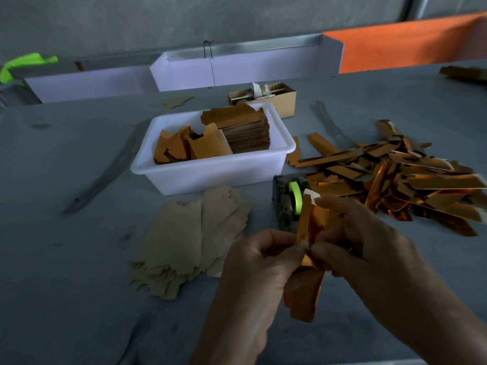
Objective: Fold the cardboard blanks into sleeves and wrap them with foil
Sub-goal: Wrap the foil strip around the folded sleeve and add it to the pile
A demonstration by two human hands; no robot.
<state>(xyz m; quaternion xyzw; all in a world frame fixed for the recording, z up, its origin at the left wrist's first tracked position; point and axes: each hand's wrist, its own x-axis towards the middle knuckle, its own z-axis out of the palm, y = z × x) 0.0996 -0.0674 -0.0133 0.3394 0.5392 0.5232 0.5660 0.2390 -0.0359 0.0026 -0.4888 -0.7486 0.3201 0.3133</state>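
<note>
1. The left hand (pixel 259 262) has its grip closed on a foil-wrapped sleeve (pixel 307 285), thumb and fingers pinching it at mid-length above the near edge of the bench (pixel 66 299).
2. The right hand (pixel 361 241) also grips the sleeve: its fingertips pinch the upper end, where a small white tab of tape (pixel 311 197) sticks up, and its thumb presses the middle beside the left thumb.
3. The sleeve stands nearly upright and slightly tilted, its lower end hanging free below both hands.
4. Just behind the hands a dark tape dispenser (pixel 286 204) with a bright green roll sits on the bench.
5. Left of the hands a fanned pile of flat cardboard blanks (pixel 189 241) lies on the bench.
6. Behind that pile, near the middle of the bench, a white plastic tub (pixel 210 172) holds a neat stack of brown blanks at its right end and loose orange pieces at its left.
7. Right of the tub and dispenser a heap of foil strips (pixel 395 177) spreads toward the right edge.
8. A small cardboard box (pixel 279 101) stands behind the tub; white trays (pixel 237 72) line the far edge.
</note>
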